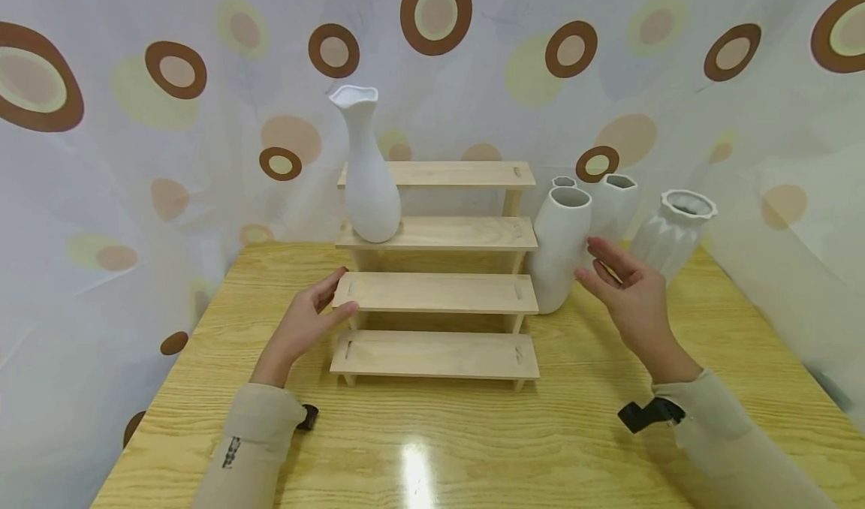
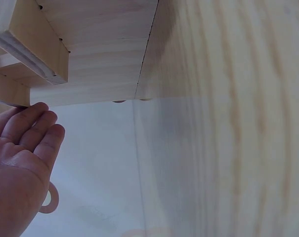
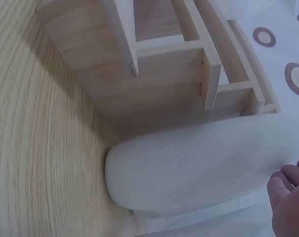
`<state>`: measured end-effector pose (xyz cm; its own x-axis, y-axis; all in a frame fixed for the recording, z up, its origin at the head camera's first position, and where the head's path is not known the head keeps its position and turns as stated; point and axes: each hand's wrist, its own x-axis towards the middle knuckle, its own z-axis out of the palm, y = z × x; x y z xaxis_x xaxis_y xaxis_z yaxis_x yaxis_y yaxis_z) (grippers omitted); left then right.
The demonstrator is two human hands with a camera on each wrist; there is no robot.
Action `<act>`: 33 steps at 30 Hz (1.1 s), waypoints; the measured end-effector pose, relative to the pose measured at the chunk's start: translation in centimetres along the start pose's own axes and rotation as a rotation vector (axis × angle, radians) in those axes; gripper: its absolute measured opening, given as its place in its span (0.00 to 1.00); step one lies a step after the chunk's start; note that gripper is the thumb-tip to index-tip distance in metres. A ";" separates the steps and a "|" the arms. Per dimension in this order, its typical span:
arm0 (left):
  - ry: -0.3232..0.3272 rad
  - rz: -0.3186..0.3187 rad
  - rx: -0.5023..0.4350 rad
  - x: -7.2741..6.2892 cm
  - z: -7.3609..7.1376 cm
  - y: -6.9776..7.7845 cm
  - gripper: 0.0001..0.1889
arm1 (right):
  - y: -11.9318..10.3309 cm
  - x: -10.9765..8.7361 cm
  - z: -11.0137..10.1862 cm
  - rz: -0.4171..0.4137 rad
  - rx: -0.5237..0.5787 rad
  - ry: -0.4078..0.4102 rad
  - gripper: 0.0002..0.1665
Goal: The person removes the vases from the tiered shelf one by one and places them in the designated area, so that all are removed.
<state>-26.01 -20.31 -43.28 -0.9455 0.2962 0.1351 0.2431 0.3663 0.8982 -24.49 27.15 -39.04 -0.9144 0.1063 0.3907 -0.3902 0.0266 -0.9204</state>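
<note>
A four-tier wooden stand [image 1: 435, 354] stands on the table. My left hand [image 1: 307, 317] grips the left end of its second board from the bottom, thumb at the front and fingers at the back. In the left wrist view those fingers [image 2: 38, 128] touch the board's edge. A tall white vase with a wavy rim [image 1: 370, 186] stands upright on the second board from the top. Beside the stand's right end is a smooth white vase [image 1: 559, 250]. My right hand [image 1: 635, 299] is beside it, fingers loosely bent and holding nothing; whether the fingertips touch it I cannot tell.
Behind the smooth vase stand a white vase with an angular rim [image 1: 616, 205] and another, mostly hidden, with only its rim [image 1: 564, 182] showing. A pleated white vase [image 1: 672, 231] stands farther right. A patterned sheet [image 1: 432, 88] hangs behind the wood-grain table [image 1: 351, 449].
</note>
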 end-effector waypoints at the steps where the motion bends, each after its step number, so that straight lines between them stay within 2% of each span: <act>1: -0.001 -0.001 -0.002 0.0 0.0 0.0 0.38 | -0.1 -0.1 0.1 -0.004 0.005 -0.004 0.32; 12: -0.004 0.002 -0.009 0.1 0.0 -0.2 0.38 | -1.3 -0.7 1.5 -0.083 0.066 -0.027 0.30; 17: -0.006 -0.004 -0.004 0.1 0.0 -0.2 0.38 | -1.7 -0.8 2.2 -0.114 0.098 -0.064 0.29; 26: -0.011 -0.021 -0.005 0.4 0.1 -0.2 0.37 | -2.1 -0.5 3.3 -0.119 0.054 -0.130 0.30; 33: -0.006 -0.001 -0.007 0.1 0.0 -0.1 0.38 | -2.2 0.1 4.4 -0.142 0.012 -0.170 0.29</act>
<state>-26.15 -20.33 -43.34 -0.9446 0.3007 0.1315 0.2402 0.3601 0.9015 -24.17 22.74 -36.94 -0.8548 -0.0671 0.5146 -0.5167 0.0173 -0.8560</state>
